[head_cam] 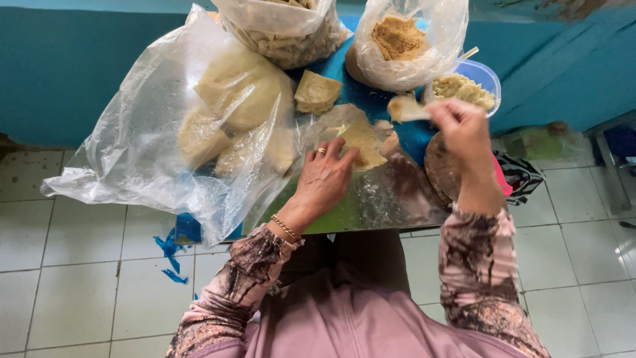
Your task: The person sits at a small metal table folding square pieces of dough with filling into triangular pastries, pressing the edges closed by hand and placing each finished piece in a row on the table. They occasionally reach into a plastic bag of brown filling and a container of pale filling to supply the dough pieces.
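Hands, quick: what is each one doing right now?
Left hand: open, fingers resting flat on a pale wrapper sheet.
Right hand: closed, pinching a small flat spatula loaded with filling.

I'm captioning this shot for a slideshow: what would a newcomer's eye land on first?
The big crinkled clear plastic bag of pale dough pieces fills the left of the small blue table. At centre, the left hand presses a thin yellowish wrapper flat, while the right hand holds a small pale spatula near a tub of filling.
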